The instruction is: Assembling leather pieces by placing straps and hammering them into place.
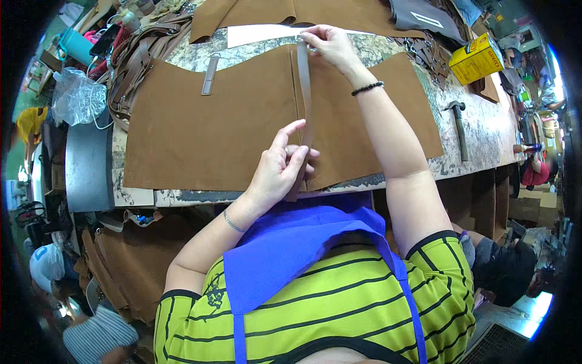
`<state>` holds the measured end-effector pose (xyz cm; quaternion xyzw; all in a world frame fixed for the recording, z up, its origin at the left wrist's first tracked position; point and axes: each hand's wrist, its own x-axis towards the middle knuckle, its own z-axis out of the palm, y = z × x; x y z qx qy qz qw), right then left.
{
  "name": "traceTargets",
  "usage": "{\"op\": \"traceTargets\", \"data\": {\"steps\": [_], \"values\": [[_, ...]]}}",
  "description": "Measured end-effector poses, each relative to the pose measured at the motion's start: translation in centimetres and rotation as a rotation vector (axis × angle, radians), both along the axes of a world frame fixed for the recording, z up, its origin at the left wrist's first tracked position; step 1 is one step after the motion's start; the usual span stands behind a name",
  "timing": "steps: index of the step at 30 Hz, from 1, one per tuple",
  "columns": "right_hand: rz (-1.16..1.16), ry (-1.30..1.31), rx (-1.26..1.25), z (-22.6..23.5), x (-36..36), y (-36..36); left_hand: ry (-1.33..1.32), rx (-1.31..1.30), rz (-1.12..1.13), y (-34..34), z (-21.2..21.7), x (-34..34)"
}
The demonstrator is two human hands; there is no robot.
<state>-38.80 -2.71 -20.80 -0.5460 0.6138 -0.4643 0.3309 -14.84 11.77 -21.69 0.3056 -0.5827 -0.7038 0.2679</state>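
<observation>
Strap [305,91], pinched by the right grip [331,48] above and left grip [277,170] below, could skew over the leather [212,127] if either slips.

The upper brown leather sheet [260,11] runs out past the top edge. The right hand's [333,50] fingers cover part of the grey strap's [305,76] top end; lower down, the left hand [276,170] hides another stretch, and its grip is unclear. The lime striped shirt [315,291] is cut off below. At lower left, a co-worker's striped top [100,337] is blurred.
</observation>
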Motion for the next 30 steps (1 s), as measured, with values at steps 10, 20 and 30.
{"op": "traceTargets", "data": {"steps": [10, 20, 30], "values": [[0.037, 0.109, 0.065, -3.2, 0.1, -2.7, -0.073, -0.184, -0.027, 0.2, -0.7, 0.5], [0.088, 0.201, 0.003, -3.5, 0.1, -3.1, -0.090, -0.111, -0.045, -0.1, -0.9, 0.5], [0.083, 0.050, 0.096, -3.2, -0.2, -2.5, -0.507, -0.650, -0.109, -3.5, 2.6, 1.0]]}}
